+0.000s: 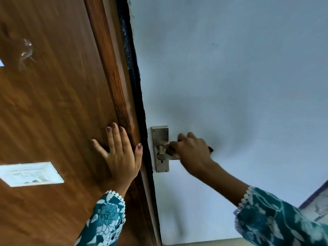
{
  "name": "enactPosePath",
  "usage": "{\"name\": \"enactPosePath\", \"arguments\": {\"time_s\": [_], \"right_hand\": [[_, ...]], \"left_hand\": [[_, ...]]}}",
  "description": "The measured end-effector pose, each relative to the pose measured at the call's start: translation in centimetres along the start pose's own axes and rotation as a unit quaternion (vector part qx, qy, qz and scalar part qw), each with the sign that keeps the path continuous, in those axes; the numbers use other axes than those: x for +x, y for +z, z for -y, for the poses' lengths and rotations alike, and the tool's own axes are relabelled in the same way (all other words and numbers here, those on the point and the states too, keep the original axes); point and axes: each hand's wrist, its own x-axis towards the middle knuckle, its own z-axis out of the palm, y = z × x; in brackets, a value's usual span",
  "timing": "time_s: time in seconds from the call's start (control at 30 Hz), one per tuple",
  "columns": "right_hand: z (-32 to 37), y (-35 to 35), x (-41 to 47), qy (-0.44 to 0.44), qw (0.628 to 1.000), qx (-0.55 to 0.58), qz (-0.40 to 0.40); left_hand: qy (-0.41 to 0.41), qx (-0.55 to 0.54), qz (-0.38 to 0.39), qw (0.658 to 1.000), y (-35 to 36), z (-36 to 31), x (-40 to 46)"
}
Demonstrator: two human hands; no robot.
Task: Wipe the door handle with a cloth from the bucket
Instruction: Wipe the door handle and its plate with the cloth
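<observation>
A steel door handle (162,156) on a long steel backplate (159,134) is fixed to the pale blue door (230,77), close to its left edge. My right hand (192,150) is closed around the handle's lever with a dark cloth (210,149) in it; only small bits of cloth show at the fingers and behind the hand. My left hand (120,153) lies flat with fingers spread on the brown wooden panel (53,103), right beside the dark gap at the door's edge. No bucket is in view.
A white switch plate (30,174) sits on the wooden panel at the lower left. A dark strip (134,77) runs between the wood and the blue door. A framed edge (317,201) shows at the far lower right.
</observation>
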Motion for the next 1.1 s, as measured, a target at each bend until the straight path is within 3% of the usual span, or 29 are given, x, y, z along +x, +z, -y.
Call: {"name": "enactPosePath", "arguments": {"time_s": [0.23,0.57,0.87,1.03,1.1], "right_hand": [[5.1,0.9,2.4,-0.042,0.995,0.056,-0.069],[-4.2,1.6,-2.0,0.045,0.996,-0.021,-0.069],[4.8,2.1,0.5,-0.048,0.993,-0.033,-0.104],[1.5,3.2,-0.6,-0.022,0.985,0.002,-0.173],[-0.9,3.1,-1.3,0.014,0.988,-0.002,-0.156]], "left_hand": [[0.024,-0.019,0.020,0.999,-0.6,0.6,-0.3],[0.028,-0.017,-0.007,0.999,0.1,0.6,-0.5],[0.037,-0.024,0.012,0.999,-0.1,0.8,-0.7],[0.034,-0.027,0.010,0.999,0.1,0.9,-0.7],[0.036,-0.030,0.006,0.999,0.1,0.9,-0.7]]}}
